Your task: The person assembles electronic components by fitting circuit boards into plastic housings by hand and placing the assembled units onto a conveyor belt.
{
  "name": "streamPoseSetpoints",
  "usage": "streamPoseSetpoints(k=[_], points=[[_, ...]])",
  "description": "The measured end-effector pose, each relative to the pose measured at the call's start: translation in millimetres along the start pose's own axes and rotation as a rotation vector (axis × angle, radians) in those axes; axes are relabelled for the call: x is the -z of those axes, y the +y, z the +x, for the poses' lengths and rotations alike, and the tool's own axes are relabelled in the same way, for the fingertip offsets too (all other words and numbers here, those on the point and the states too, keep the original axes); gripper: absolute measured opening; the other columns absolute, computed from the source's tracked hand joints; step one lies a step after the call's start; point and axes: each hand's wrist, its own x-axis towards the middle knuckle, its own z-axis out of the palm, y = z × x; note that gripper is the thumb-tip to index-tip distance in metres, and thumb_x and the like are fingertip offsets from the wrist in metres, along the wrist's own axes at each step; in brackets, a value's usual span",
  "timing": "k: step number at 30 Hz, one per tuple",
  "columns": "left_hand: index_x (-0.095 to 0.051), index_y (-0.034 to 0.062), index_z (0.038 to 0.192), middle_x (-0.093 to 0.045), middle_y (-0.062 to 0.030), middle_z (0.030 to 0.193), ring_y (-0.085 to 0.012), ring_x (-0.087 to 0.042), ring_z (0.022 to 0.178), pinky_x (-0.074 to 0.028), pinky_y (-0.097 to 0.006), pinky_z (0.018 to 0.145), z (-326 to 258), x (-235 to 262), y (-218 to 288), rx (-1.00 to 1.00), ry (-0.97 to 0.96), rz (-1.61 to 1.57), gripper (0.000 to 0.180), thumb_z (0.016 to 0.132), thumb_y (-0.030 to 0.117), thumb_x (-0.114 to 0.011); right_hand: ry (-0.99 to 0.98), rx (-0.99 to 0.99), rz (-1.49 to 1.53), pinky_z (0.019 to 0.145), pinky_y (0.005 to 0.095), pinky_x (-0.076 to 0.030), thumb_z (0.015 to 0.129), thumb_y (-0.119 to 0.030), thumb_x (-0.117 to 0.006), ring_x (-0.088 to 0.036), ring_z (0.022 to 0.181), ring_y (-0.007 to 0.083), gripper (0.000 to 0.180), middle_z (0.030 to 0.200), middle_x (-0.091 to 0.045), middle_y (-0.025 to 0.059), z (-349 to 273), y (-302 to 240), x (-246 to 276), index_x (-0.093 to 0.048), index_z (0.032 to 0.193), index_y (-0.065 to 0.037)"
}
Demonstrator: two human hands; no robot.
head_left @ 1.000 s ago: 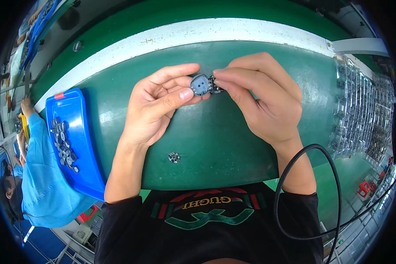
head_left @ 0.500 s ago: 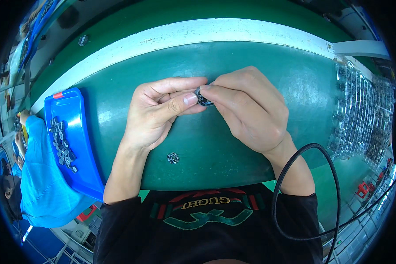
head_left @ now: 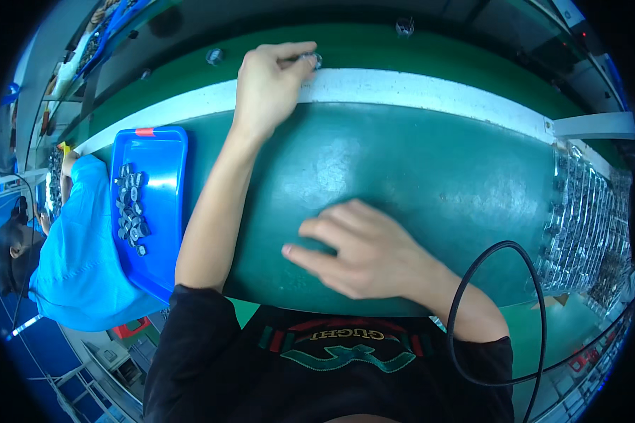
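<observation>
My left hand reaches out over the white rail at the far side of the table. Thumb and fingers are closed on a small round part, shiny at its rim and mostly covered by the fingers. Nearer to me, my right hand hovers over the green table mat, fingers apart and somewhat blurred by motion. Nothing shows between its fingers; what lies beneath the palm is hidden.
A blue tray with several small dark parts stands at the left, beside a person's blue sleeve. Beyond the white rail, a green belt carries small pieces. Clear plastic trays stack at right; a black cable loops by my right forearm.
Both hands were together around a dark round part; now they are apart. The left has gone far forward to the rail, the right back toward me. The small circuit board on the mat no longer shows.
</observation>
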Motion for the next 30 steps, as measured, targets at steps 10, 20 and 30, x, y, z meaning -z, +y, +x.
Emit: streamPoseSetpoints(k=[10,20,30], points=[[-0.077,0.0092,0.101,-0.074,-0.0138,0.089,-0.0297,-0.069,0.09,-0.052,-0.038,0.084,98,17,-44,-0.063,0.2,0.364,0.03,0.088,0.034,-0.068,-0.286,0.052,-0.129,0.071,0.0283,-0.048,0.081,-0.011,-0.067,-0.056,0.087,0.0168,0.019,0.089,-0.056,0.0021,-8,-6,-17,-0.07,0.099,-0.007],[-0.069,0.0018,0.117,-0.071,-0.018,0.108,-0.032,-0.07,0.092,-0.053,-0.04,0.086,33,76,-57,-0.083,0.253,0.788,0.039,0.083,0.021,-0.073,0.212,-0.239,0.166,0.061,0.0335,-0.053,0.079,-0.01,-0.078,-0.064,0.069,0.0228,0.014,0.084,-0.062,0.0056,-5,26,15,-0.069,0.088,-0.004],[-0.061,-0.0058,0.125,-0.068,-0.0089,0.103,-0.0116,-0.066,0.091,-0.053,-0.023,0.084,-80,23,16,0.137,-0.148,-0.467,0.044,0.082,-0.009,-0.07,0.398,-0.458,0.164,0.061,0.0301,-0.053,0.08,0.006,-0.07,-0.065,0.072,0.0193,0.018,0.09,-0.063,0.0079,-6,32,30,-0.071,0.096,-0.002]])
